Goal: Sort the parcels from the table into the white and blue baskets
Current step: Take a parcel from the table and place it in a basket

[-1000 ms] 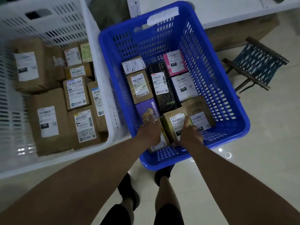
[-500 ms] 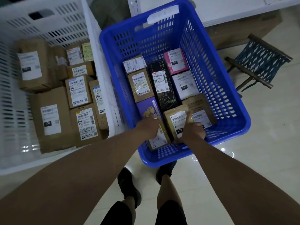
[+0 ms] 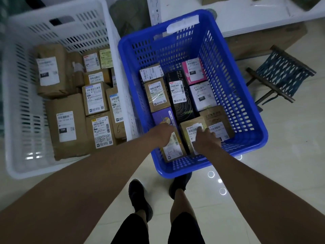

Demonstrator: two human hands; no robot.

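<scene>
Clearly most of the sorting is behind this person. The white basket on the floor holds a layer of brown parcels, and the blue basket just beside it is nearly floored with smaller boxes: pink, black, white, purple and brown.

Both hands are down in the blue basket's near end. The left hand lies with curled fingers over a brown labelled box; whether it actually grips the box I cannot tell. The right hand rests on the neighbouring brown parcel, fingers bent over its top face; a true grip or just a press is unclear.

This looks like settling the newest parcels into the last gap. On the white counter only a couple of items peek in at the top edge, so little seems left.
</scene>
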